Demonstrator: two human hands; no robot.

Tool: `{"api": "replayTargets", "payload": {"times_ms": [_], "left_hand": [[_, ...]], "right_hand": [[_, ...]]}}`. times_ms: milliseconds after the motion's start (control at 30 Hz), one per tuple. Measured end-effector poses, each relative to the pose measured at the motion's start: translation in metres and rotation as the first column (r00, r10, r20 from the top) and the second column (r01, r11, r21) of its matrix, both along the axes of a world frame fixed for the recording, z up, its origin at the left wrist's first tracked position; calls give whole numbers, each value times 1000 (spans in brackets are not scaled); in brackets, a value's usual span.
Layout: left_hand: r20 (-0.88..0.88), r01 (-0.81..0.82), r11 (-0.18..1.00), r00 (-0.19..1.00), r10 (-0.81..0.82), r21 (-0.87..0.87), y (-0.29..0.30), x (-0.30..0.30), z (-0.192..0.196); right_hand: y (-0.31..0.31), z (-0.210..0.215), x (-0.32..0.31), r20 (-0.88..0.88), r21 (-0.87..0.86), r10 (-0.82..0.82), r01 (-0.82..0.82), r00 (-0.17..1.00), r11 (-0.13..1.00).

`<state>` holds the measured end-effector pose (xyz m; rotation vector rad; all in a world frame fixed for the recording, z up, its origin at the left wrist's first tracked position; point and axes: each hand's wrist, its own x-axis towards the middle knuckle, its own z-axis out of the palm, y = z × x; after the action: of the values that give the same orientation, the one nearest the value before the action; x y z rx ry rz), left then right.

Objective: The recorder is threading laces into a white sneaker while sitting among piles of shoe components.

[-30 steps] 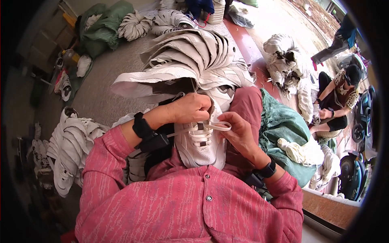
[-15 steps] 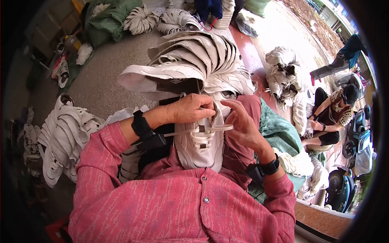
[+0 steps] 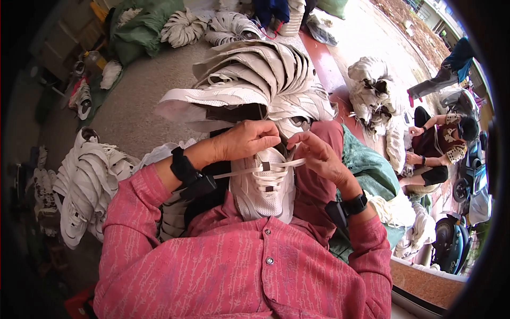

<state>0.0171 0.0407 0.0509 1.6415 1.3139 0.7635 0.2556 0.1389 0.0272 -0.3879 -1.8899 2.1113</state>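
A white shoe upper (image 3: pixel 264 187) lies on my lap, toe toward me, with a white lace (image 3: pixel 241 171) threaded across its eyelets. My left hand (image 3: pixel 248 139) is closed over the top of the upper and grips the lace where it stretches off to the left. My right hand (image 3: pixel 319 155) pinches the other end of the lace at the upper's right edge, fingers curled. Both wrists carry black bands. A fanned stack of white shoe uppers (image 3: pixel 255 87) rests just beyond my hands.
Another pile of white uppers (image 3: pixel 87 183) lies on the floor at my left, more bundles (image 3: pixel 372 90) at the right and far back (image 3: pixel 183 26). A green cloth (image 3: pixel 372 167) sits by my right knee. A seated person (image 3: pixel 441 146) works at the right.
My hands and the upper have stayed on my lap while the view tilted. My right hand has shifted up toward the top eyelets, drawing the lace tighter across.
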Motion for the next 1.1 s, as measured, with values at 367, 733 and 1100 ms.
{"api": "replayTargets", "payload": {"times_ms": [367, 733, 1100], "left_hand": [[-188, -241, 928, 935, 301, 284, -99, -4, -13], [344, -195, 827, 841, 418, -528, -119, -18, 5], [-748, -190, 847, 402, 529, 496, -163, -102, 49]], "right_hand": [[-7, 31, -22, -7, 777, -33, 26, 999, 629], [-6, 19, -38, 74, 841, -14, -55, 997, 539], [-1, 17, -47, 150, 502, -1, -75, 989, 862]]}}
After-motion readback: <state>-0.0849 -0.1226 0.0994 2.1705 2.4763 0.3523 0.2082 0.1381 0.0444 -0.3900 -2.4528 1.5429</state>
